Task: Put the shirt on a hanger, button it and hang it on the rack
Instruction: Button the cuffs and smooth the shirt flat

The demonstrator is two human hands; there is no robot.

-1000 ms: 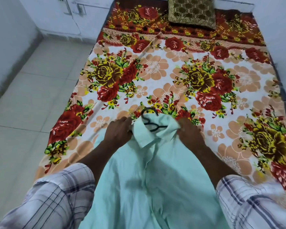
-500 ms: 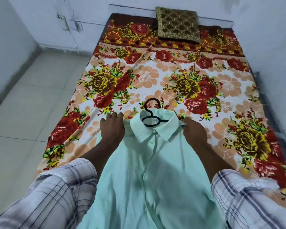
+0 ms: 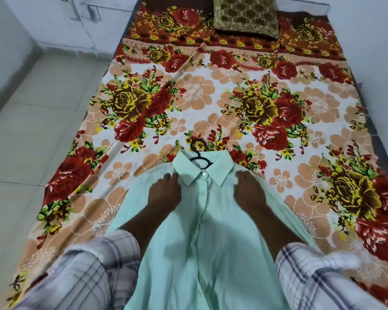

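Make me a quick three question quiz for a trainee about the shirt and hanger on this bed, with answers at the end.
1. True or false: the hanger hook pokes out above the shirt collar.
2. Where is the cushion? A) far end of the bed B) on the floor
3. What do the left hand and right hand rest on?

Key: 1 true; 2 A; 3 the shirt, either side of the collar.

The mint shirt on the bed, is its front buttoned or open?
Closed at the top: on the shirt the collar button is fastened and the front edges meet there. Lower down, cannot tell.
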